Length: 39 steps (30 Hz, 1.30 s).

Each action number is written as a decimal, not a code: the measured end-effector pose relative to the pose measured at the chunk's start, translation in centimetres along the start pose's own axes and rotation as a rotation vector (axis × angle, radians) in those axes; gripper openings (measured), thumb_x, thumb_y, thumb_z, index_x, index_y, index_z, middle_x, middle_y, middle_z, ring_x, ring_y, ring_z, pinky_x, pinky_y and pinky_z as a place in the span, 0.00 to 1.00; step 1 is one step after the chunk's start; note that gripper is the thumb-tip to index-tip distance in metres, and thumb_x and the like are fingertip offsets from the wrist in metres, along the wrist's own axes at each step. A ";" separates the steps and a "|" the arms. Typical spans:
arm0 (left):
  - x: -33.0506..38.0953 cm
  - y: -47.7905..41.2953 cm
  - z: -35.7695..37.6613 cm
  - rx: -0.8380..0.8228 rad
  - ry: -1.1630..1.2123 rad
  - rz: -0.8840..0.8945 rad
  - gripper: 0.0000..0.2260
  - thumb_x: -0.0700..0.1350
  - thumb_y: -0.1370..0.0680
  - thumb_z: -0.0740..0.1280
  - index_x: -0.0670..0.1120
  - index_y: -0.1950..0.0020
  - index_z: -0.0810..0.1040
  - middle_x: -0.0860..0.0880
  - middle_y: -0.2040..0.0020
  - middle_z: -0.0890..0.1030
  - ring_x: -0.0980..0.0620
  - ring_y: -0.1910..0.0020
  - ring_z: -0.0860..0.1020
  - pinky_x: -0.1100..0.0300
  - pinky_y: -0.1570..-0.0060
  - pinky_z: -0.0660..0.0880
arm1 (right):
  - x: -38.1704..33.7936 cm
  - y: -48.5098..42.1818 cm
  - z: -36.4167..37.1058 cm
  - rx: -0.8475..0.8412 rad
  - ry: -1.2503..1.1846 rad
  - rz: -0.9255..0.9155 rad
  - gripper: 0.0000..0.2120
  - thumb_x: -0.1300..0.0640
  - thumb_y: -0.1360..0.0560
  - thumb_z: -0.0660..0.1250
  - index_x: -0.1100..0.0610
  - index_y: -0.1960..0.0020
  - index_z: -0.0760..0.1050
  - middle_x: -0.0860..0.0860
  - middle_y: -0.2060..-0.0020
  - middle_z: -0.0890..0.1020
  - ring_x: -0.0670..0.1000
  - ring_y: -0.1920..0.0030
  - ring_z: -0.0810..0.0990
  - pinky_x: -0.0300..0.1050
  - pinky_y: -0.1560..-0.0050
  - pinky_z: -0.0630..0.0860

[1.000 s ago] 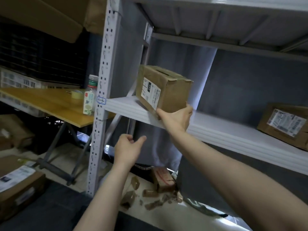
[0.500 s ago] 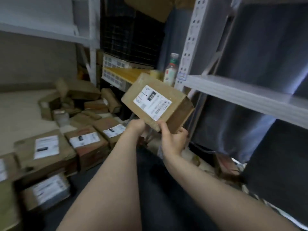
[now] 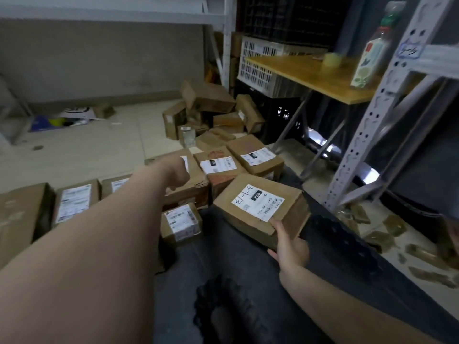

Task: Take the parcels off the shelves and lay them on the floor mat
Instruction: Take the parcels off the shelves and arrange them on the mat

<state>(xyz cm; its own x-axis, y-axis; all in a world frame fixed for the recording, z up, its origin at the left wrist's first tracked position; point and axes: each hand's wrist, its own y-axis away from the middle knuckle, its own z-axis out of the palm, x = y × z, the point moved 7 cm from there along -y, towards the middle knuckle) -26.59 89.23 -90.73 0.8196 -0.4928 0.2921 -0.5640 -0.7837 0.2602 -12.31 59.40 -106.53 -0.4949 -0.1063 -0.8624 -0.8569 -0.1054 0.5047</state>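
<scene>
Your right hand (image 3: 289,247) pinches the parcel's (image 3: 260,209) near corner, low over the dark floor mat (image 3: 236,256); your left hand (image 3: 177,175) curled empty at 10 o'clock; lay it flat beside the labelled boxes (image 3: 218,167)

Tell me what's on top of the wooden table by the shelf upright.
On the wooden table stand a drink bottle and a roll of tape. The shelf upright covers the table's right end, so anything there is hidden.
</scene>
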 end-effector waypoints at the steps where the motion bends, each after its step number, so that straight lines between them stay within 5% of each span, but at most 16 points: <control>1: -0.1 -0.1 0.2 -0.008 0.014 -0.003 0.09 0.38 0.24 0.60 0.39 0.56 0.80 0.42 0.54 0.85 0.44 0.56 0.83 0.50 0.51 0.81 | 0.4 0.1 0.7 -0.040 0.010 0.008 0.29 0.40 0.39 0.79 0.56 0.46 0.80 0.51 0.50 0.82 0.50 0.52 0.82 0.43 0.64 0.82; 4: 0.2 -0.5 1.2 -0.065 0.053 0.002 0.11 0.37 0.22 0.58 0.38 0.48 0.80 0.41 0.50 0.84 0.43 0.53 0.84 0.49 0.51 0.81 | 0.8 0.1 2.0 -0.101 0.042 0.030 0.20 0.41 0.38 0.79 0.54 0.56 0.80 0.51 0.54 0.83 0.50 0.53 0.83 0.43 0.62 0.81; 8: 0.3 -1.1 2.3 -0.105 0.015 -0.001 0.11 0.37 0.24 0.60 0.41 0.43 0.77 0.41 0.41 0.80 0.39 0.42 0.79 0.43 0.43 0.78 | -0.4 -1.1 2.2 -0.085 0.152 -0.012 0.25 0.39 0.37 0.77 0.58 0.52 0.80 0.52 0.54 0.83 0.51 0.55 0.83 0.42 0.64 0.81; 13: -0.3 -1.9 3.2 -0.142 0.027 -0.008 0.14 0.42 0.23 0.60 0.45 0.38 0.75 0.43 0.37 0.79 0.41 0.40 0.78 0.42 0.41 0.76 | -2.4 -3.4 1.7 -0.069 0.209 0.024 0.26 0.40 0.34 0.76 0.58 0.46 0.78 0.52 0.57 0.81 0.50 0.56 0.81 0.44 0.63 0.81; 19: -0.7 -2.2 3.3 -0.163 0.039 -0.006 0.12 0.42 0.23 0.60 0.43 0.41 0.76 0.43 0.45 0.82 0.43 0.49 0.82 0.43 0.45 0.78 | -2.8 -5.3 1.4 -0.050 0.193 0.093 0.32 0.41 0.28 0.73 0.59 0.32 0.71 0.55 0.47 0.76 0.54 0.48 0.77 0.51 0.53 0.82; 27: -1.3 -2.4 3.8 -0.166 0.052 -0.010 0.07 0.41 0.20 0.61 0.42 0.46 0.76 0.44 0.52 0.83 0.48 0.58 0.84 0.54 0.61 0.78 | 0.9 -4.7 1.5 -0.089 0.055 0.210 0.26 0.43 0.25 0.70 0.56 0.34 0.71 0.52 0.50 0.76 0.54 0.50 0.77 0.55 0.46 0.81; 29: -1.3 -2.5 3.9 -0.166 0.050 -0.014 0.08 0.41 0.20 0.60 0.42 0.45 0.76 0.44 0.51 0.84 0.49 0.58 0.84 0.55 0.62 0.78 | 2.0 -4.0 2.2 -0.160 0.058 0.237 0.22 0.43 0.26 0.71 0.54 0.38 0.72 0.51 0.53 0.77 0.52 0.54 0.78 0.55 0.48 0.81; 34: -0.9 -2.6 4.2 -0.172 0.053 -0.012 0.09 0.41 0.20 0.60 0.41 0.45 0.78 0.44 0.51 0.84 0.46 0.55 0.84 0.50 0.52 0.81 | 4.6 -2.5 3.3 -0.292 0.125 0.281 0.28 0.43 0.27 0.71 0.55 0.33 0.72 0.57 0.40 0.78 0.57 0.46 0.80 0.55 0.53 0.83; 39: -0.6 -2.5 4.3 -0.182 0.054 -0.001 0.10 0.41 0.21 0.60 0.39 0.46 0.78 0.43 0.51 0.84 0.45 0.55 0.84 0.54 0.58 0.79 | 5.2 -2.2 3.2 -0.342 0.131 0.298 0.23 0.44 0.28 0.73 0.55 0.39 0.73 0.58 0.47 0.80 0.58 0.50 0.81 0.53 0.60 0.83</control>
<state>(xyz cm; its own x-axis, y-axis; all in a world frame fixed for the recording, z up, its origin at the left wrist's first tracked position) -25.20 89.86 -95.48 0.8167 -0.4671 0.3389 -0.5757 -0.7007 0.4214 -13.47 62.23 -112.22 -0.6711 -0.3029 -0.6767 -0.5723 -0.3685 0.7325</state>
